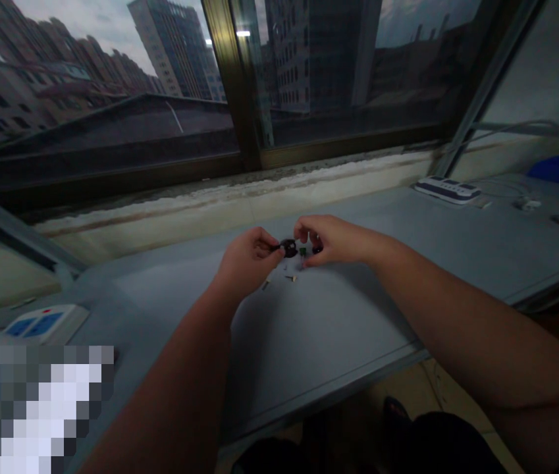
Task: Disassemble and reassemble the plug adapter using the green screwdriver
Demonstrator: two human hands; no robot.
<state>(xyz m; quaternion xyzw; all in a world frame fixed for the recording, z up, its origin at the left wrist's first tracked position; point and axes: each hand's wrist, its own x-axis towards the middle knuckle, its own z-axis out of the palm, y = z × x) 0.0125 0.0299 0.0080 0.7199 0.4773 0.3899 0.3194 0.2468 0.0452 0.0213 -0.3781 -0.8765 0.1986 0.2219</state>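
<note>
Here, the left hand [249, 260] pinches a small black part [289, 248] over the gray table [328, 329]. The right hand [336, 240] curls just beside it; I cannot tell if it grips anything. A tiny green piece [303, 251] is between the hands. A little bit [292, 279] lies nearer the person.

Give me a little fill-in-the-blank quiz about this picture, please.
The small black part is held in the person's ____ hand.
Between it and the other hand, a tiny piece has a ____ top.
Tall buildings show through the framed glass of the ____.
The power strip with dark panels lies toward the picture's ____ side.

Missing words: left; green; window; right.
</note>
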